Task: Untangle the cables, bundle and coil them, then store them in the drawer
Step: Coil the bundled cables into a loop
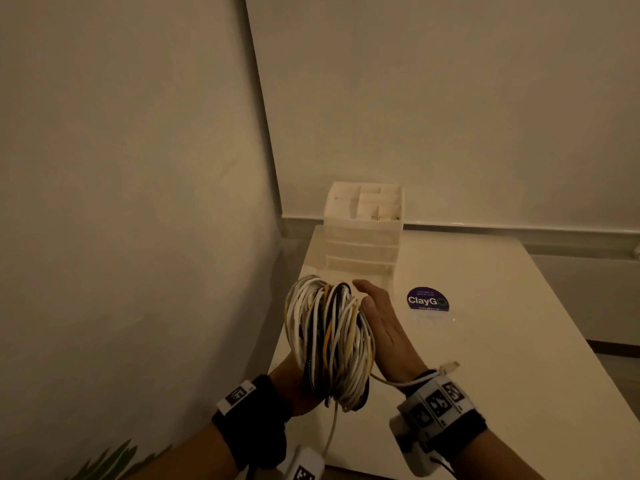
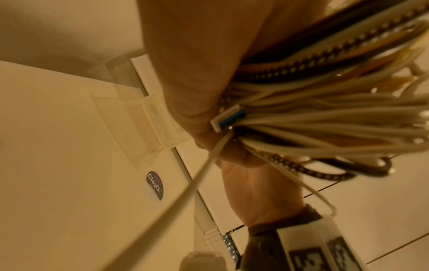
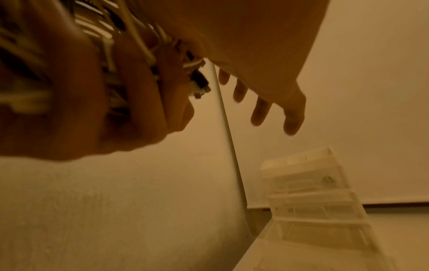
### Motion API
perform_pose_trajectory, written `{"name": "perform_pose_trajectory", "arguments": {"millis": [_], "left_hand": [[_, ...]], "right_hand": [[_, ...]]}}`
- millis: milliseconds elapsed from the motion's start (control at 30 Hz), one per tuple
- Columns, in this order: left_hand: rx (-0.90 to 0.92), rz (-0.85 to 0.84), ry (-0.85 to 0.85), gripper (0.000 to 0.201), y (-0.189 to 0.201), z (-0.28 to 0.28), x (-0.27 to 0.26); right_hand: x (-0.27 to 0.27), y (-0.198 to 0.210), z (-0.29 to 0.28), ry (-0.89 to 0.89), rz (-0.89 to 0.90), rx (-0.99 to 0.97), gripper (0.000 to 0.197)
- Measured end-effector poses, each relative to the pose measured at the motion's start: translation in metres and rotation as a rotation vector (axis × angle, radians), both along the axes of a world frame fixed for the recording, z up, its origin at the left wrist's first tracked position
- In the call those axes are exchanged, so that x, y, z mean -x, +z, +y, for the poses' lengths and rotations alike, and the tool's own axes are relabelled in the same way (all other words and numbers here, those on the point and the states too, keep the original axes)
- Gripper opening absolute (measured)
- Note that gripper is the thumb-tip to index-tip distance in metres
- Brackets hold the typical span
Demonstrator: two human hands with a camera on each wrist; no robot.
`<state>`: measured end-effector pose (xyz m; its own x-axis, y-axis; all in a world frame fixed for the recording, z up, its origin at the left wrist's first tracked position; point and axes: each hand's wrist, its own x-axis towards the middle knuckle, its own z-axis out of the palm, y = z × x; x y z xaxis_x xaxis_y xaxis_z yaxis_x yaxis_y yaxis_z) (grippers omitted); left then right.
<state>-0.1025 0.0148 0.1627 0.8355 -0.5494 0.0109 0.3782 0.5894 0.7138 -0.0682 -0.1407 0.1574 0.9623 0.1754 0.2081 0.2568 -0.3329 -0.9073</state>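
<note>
1. The desk [image 1: 485,341] is pale and runs into the room's corner, walls on two sides.
2. The drawer unit [image 1: 362,233] sits at the desk's far left corner against the wall, a clear stack with an open, divided top; its drawers look closed from the head view.
3. The coil [image 1: 329,341] is up in the air over the desk's near left edge, well short of the drawer unit — white, black and yellow cables wound together in one thick bundle.
4. The left hand [image 1: 294,386] is under and behind the coil, fingers curled round its lower part, gripping it.
5. The right hand [image 1: 384,327] lies flat against the coil's right side, fingers straight, holding nothing.
6. One white cable end trails over the right wrist, its plug [image 1: 450,367] free.
7. A round sticker [image 1: 427,299] lies on the desk just right of the hands.
</note>
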Motion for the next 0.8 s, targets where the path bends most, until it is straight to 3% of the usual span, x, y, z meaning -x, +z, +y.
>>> {"name": "perform_pose_trajectory", "arguments": {"millis": [100, 167, 233, 267, 300, 333, 367, 500, 667, 733, 800], "left_hand": [[-0.125, -0.073, 0.048, 0.047, 0.007, 0.000, -0.002], [-0.098, 0.021, 0.113, 0.052, 0.008, 0.004, -0.009], [-0.046, 0.119, 0.173, 0.041, 0.007, 0.008, -0.019], [-0.049, 0.183, 0.222, 0.019, 0.009, 0.012, -0.023], [-0.045, 0.234, 0.302, 0.022, 0.008, 0.015, -0.028], [-0.044, 0.303, 0.341, 0.041, 0.001, 0.019, -0.036], [-0.024, 0.352, 0.352, 0.048, 0.000, 0.022, -0.040], [0.040, 0.426, 0.363, 0.036, 0.007, 0.016, -0.036], [0.131, 0.432, 0.388, 0.032, 0.013, -0.001, -0.031], [0.119, 0.454, 0.429, 0.031, 0.016, -0.005, -0.028], [0.055, 0.445, 0.457, 0.028, 0.013, -0.010, -0.025]], "right_hand": [[0.006, 0.003, -0.011, 0.034, 0.125, -0.218, 0.035], [0.018, 0.001, -0.018, 0.023, 0.167, -0.297, 0.023], [0.033, -0.009, -0.023, 0.034, 0.149, -0.197, 0.039], [0.041, -0.013, -0.023, 0.071, 0.154, -0.145, 0.057], [0.048, -0.014, -0.021, 0.116, 0.170, -0.140, 0.072], [0.053, -0.014, -0.018, 0.150, 0.191, -0.194, 0.082], [0.057, -0.012, -0.016, 0.176, 0.202, -0.279, 0.087], [0.057, 0.003, -0.009, 0.245, 0.216, -0.537, 0.084], [0.064, -0.010, 0.007, 0.155, -0.009, -0.022, 0.093], [0.067, -0.018, 0.013, 0.128, -0.058, 0.025, 0.101], [0.067, -0.021, 0.020, 0.097, -0.054, -0.055, 0.101]]}}
